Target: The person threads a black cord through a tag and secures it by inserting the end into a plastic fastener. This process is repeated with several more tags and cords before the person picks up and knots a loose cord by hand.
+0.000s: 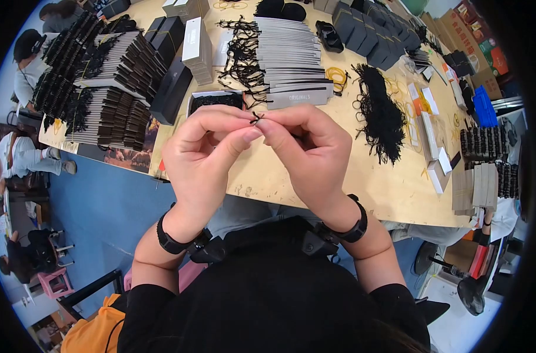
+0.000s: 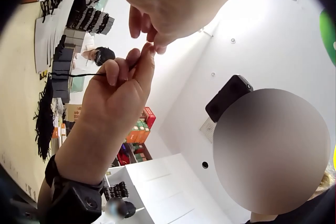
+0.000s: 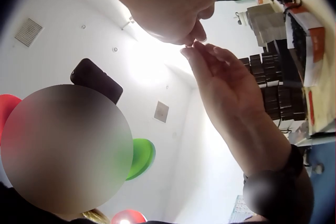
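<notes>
Over the near part of the wooden table, both hands meet fingertip to fingertip around a short piece of thin black cord (image 1: 256,119). My left hand (image 1: 202,150) pinches it between thumb and forefinger. From the other side my right hand (image 1: 315,156) also pinches the cord, its other fingers curled inward. In the left wrist view a length of black cord (image 2: 79,75) trails out of the right hand (image 2: 118,92) toward the table. Fingertips cover most of the cord where the hands meet. Just beyond them lies a row of flat grey pieces (image 1: 300,98) marked "ORIGINALS", with black cords at their left ends.
An open box of black cords (image 1: 218,99) stands behind the left hand. To the right lies a bundle of black cords (image 1: 378,112), near yellow rubber bands (image 1: 337,77). Corded stacks (image 1: 112,117) fill the table's left; dark boxes (image 1: 368,35) stand at the back.
</notes>
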Tool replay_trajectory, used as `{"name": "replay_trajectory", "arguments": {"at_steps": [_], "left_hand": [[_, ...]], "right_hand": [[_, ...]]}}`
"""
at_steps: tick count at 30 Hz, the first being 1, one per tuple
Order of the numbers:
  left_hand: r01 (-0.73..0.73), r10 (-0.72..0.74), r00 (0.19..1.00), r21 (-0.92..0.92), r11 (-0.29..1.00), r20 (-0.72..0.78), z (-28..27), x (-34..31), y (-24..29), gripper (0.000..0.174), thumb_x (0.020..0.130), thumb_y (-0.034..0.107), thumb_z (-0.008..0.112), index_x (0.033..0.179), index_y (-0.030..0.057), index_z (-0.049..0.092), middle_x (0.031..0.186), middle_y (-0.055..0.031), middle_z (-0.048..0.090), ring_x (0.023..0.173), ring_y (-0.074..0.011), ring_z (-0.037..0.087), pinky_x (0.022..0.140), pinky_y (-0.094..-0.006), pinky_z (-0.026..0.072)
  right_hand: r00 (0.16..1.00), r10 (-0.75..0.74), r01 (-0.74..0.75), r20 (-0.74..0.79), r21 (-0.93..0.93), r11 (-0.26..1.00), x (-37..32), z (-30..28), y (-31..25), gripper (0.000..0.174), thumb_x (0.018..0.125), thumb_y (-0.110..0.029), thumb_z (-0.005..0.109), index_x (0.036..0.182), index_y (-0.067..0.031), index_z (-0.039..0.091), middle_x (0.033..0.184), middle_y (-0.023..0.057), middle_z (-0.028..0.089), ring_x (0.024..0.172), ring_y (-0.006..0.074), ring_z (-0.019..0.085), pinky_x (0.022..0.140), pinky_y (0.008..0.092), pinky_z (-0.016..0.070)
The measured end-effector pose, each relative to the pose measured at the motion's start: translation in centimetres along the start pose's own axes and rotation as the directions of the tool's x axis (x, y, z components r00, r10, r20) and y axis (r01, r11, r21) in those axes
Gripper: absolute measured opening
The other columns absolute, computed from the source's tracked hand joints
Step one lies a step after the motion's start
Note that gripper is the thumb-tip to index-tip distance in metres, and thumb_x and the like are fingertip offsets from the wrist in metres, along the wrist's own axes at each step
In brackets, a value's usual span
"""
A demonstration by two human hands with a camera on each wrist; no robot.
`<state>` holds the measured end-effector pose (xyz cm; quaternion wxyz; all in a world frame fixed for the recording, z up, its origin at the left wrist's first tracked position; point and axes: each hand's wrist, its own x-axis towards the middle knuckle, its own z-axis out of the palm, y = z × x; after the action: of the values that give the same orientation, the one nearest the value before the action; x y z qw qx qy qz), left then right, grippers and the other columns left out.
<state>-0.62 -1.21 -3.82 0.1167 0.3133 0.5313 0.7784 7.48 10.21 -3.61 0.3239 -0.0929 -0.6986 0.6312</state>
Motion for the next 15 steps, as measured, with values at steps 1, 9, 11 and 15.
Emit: {"name": "replay_trajectory", "arguments": {"at_steps": [1, 9, 11, 15], "left_hand": [[0.01, -0.01, 1.0, -0.019, 1.0, 0.01, 0.0, 0.0, 0.0, 0.012, 0.074, -0.008, 0.065, 0.083, -0.0037, 0.059, 0.09, -0.0106, 0.061, 0.08, -0.0135, 0.058, 0.069, -0.023, 0.0483], [0.168, -0.163, 0.983, -0.068, 0.983, 0.079, 0.0, 0.0, 1.7, 0.011, 0.078, -0.003, 0.063, 0.089, -0.0035, 0.06, 0.086, -0.0098, 0.063, 0.076, -0.0115, 0.059, 0.062, -0.0216, 0.0495], [0.235, -0.225, 0.971, -0.135, 0.963, 0.081, 0.0, 0.1, 1.9, 0.012, 0.08, 0.0, 0.062, 0.091, -0.0031, 0.061, 0.086, -0.0095, 0.063, 0.075, -0.0112, 0.06, 0.06, -0.0217, 0.0499], [0.268, -0.251, 0.957, -0.107, 0.957, 0.146, -0.4, 0.0, 1.1, 0.014, 0.082, 0.005, 0.061, 0.094, -0.0021, 0.059, 0.086, -0.0084, 0.063, 0.074, -0.0104, 0.059, 0.059, -0.0223, 0.0503]], "right_hand": [[1.0, -0.002, 0.002, 0.002, -0.001, 1.0, 0.1, 0.0, 0.0, 0.009, 0.079, -0.001, 0.064, 0.086, 0.0021, 0.059, 0.073, 0.0033, 0.061, 0.065, 0.0047, 0.057, 0.057, 0.0172, 0.045], [0.981, -0.034, -0.059, 0.191, 0.463, 0.884, 0.5, -0.9, 0.9, 0.009, 0.081, 0.001, 0.061, 0.09, 0.0014, 0.058, 0.081, 0.0048, 0.061, 0.074, 0.0064, 0.057, 0.063, 0.0179, 0.046], [0.976, -0.027, -0.072, 0.218, 0.43, 0.9, 0.5, -1.1, 0.7, 0.008, 0.081, 0.001, 0.06, 0.089, 0.0014, 0.058, 0.081, 0.0045, 0.061, 0.074, 0.0062, 0.057, 0.063, 0.018, 0.0458], [0.968, 0.043, -0.111, 0.248, 0.267, 0.957, 0.7, -1.3, -0.3, 0.01, 0.08, -0.003, 0.064, 0.088, 0.0005, 0.059, 0.076, 0.0015, 0.061, 0.07, 0.0042, 0.055, 0.061, 0.0177, 0.0451]]}}
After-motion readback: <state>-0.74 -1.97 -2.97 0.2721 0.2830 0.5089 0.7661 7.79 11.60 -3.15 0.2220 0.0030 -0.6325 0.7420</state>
